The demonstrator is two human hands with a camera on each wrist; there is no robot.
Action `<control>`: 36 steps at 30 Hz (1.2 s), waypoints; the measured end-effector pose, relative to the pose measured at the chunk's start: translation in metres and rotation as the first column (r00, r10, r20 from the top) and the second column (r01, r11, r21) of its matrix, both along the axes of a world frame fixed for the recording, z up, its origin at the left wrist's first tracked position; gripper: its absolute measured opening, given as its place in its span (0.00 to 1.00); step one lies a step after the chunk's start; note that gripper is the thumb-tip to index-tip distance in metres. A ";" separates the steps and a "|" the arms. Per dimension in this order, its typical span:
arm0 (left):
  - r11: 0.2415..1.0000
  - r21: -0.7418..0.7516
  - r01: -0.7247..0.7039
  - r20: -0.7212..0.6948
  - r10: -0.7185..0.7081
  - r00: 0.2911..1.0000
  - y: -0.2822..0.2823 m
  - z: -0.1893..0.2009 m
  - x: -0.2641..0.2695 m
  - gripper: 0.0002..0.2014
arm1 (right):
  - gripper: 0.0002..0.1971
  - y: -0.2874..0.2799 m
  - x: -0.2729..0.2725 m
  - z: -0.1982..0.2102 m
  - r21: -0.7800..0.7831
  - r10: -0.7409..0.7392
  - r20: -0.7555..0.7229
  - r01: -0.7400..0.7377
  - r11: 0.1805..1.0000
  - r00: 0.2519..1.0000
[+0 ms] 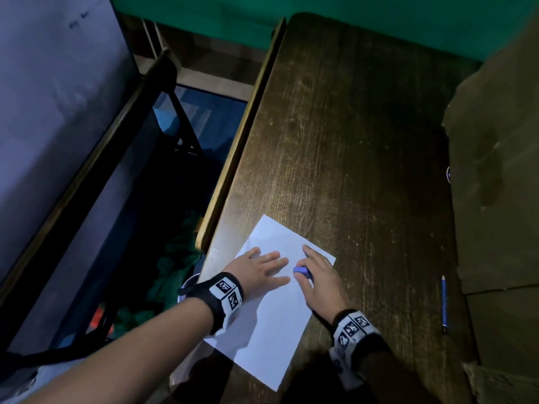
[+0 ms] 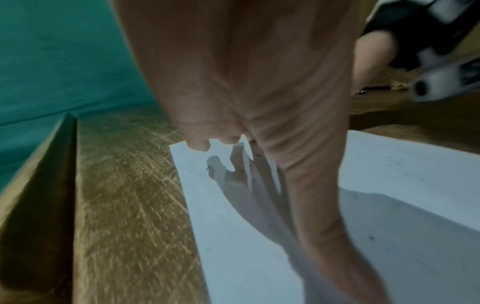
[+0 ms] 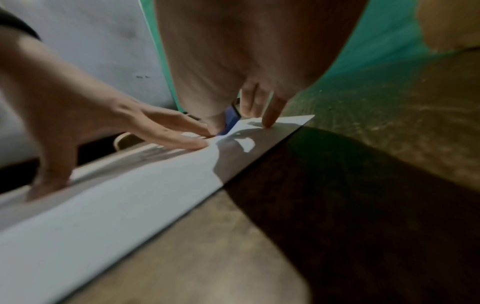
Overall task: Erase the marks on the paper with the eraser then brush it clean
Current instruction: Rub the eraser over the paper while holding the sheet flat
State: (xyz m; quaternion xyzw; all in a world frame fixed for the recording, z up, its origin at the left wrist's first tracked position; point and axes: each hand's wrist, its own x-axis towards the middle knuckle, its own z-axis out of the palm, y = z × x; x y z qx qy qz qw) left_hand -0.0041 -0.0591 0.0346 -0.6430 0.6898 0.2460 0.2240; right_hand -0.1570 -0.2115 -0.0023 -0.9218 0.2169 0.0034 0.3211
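No readable text anywhere. Only black-and-white square code tags on the wristbands [image 1: 227,293] [image 1: 353,328], carrying no letters or numbers. A few dark smudged marks high on the pale board [image 1: 78,20], too blurred to read. Nothing legible on the paper [image 1: 271,322] or pencil [image 1: 444,303].

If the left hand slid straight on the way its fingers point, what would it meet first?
Likely the right hand holding the blue eraser: the left hand, flat on the paper, points at them across a narrow gap.
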 end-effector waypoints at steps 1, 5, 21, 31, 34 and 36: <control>0.999 -0.032 0.027 0.010 -0.027 1.000 0.003 -0.001 -0.001 0.47 | 0.03 -0.004 -0.003 0.001 -0.022 0.014 -0.091 -0.016 1.000 0.996; 0.980 -0.195 -0.037 0.031 0.044 0.999 0.031 -0.009 0.004 0.27 | 0.10 0.005 -0.026 0.005 -0.201 -0.102 -0.182 0.065 0.977 0.978; 0.761 -0.077 -0.644 -0.189 0.623 0.759 0.042 -0.033 -0.042 0.65 | 0.02 0.037 -0.041 -0.003 -0.075 0.061 -0.027 -0.063 0.995 0.998; 0.698 -0.119 -0.706 -0.238 0.670 0.703 0.022 -0.024 -0.016 0.49 | 0.04 0.052 -0.050 -0.012 -0.007 -0.152 0.121 0.154 0.988 0.981; 0.695 -0.086 -0.714 -0.240 0.681 0.692 0.026 -0.036 -0.031 0.67 | 0.05 0.046 -0.039 -0.011 0.076 -0.033 0.173 0.020 0.997 0.984; 0.715 -0.090 -0.693 -0.209 0.667 0.715 0.026 -0.041 -0.031 0.73 | 0.05 0.035 -0.021 -0.011 0.097 -0.005 0.162 -0.011 0.995 0.987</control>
